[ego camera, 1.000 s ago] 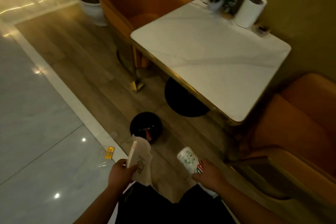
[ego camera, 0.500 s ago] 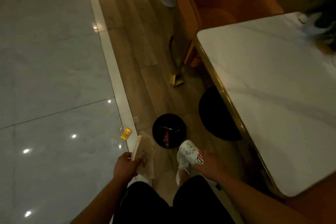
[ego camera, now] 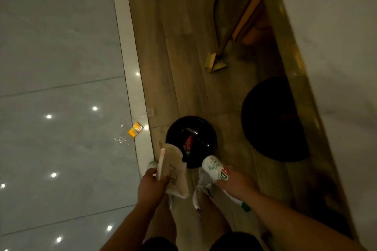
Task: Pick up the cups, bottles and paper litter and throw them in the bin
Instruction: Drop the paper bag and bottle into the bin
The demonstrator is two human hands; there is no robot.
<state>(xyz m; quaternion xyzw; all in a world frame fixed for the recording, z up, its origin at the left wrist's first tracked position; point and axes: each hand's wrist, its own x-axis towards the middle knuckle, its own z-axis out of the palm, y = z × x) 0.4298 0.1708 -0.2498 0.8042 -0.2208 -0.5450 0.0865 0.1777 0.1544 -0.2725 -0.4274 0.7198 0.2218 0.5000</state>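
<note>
Glossy tile on the left, wood flooring on the right: litter carried to the bin.

A yellow wrapper (ego camera: 134,129) lies on the tile. The left hand (ego camera: 151,186) pinches a paper bag (ego camera: 175,175) at the black bin's (ego camera: 210,138) near rim; the right hand (ego camera: 237,182) wraps a printed cup (ego camera: 213,167) just beside it. The dropping step seems at hand: each hand needs to move over the opening and let go.

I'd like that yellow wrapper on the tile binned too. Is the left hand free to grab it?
Probably not yet: the left hand is shut on a paper bag, and the yellow wrapper lies apart on the tile, left of the bin.
</note>
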